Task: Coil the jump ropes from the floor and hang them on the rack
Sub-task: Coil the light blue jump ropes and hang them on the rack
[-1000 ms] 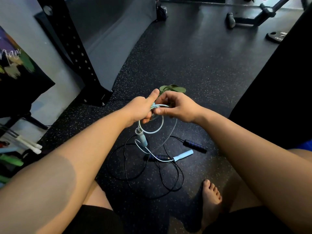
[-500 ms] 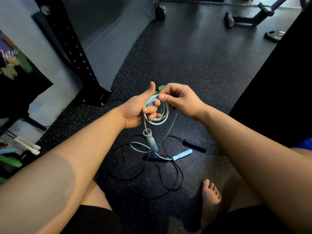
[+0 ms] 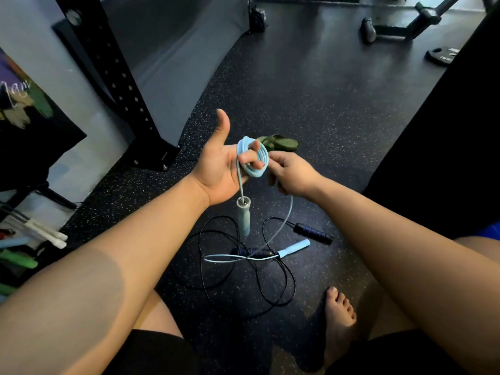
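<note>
**While the light-blue jump rope is wound on one hand, a black rope lies loose below**

Palm up and thumb raised, the left hand (image 3: 216, 171) holds the light-blue jump rope (image 3: 253, 155) as a tight coil looped round its curled fingers. One pale handle (image 3: 243, 220) hangs on a short strand below this hand. Just beside the coil, the right hand (image 3: 296, 175) pinches the free strand, which drops to the speckled floor (image 3: 311, 104), forms a loop and ends in the second handle (image 3: 293, 247). Under it, the black jump rope (image 3: 313, 234) lies uncoiled on the floor. A black perforated rack upright (image 3: 119, 77) stands at left; a green object (image 3: 281, 143) shows behind the coil.
</note>
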Motion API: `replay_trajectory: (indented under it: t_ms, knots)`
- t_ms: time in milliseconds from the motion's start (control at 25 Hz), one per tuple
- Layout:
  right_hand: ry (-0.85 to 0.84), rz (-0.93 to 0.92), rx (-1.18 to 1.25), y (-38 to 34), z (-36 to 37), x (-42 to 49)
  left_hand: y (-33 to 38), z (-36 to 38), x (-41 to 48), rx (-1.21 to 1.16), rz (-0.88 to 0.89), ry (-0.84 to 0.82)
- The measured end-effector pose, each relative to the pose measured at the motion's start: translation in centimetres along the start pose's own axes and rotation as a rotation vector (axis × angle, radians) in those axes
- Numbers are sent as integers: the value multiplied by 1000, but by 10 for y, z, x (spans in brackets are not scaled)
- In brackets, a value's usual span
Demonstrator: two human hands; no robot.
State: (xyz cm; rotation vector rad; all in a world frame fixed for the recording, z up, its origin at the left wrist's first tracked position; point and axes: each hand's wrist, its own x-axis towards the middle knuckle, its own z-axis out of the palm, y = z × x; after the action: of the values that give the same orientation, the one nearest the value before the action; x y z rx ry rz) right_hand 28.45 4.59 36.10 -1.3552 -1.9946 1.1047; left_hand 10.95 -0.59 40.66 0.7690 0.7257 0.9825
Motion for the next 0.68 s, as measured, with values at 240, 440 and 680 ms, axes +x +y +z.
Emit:
replay_trajectory:
  t_ms: [240, 440, 680]
  knots:
    - [-392, 154, -31, -12, 31, -20, 15, 1, -3, -266, 240, 247]
    - [-423, -137, -437, -32, 24, -26, 15, -15, 9, -63, 366, 556]
    - [-72, -429, -525, -50, -20, -16, -2, -10, 5, 825, -102, 163]
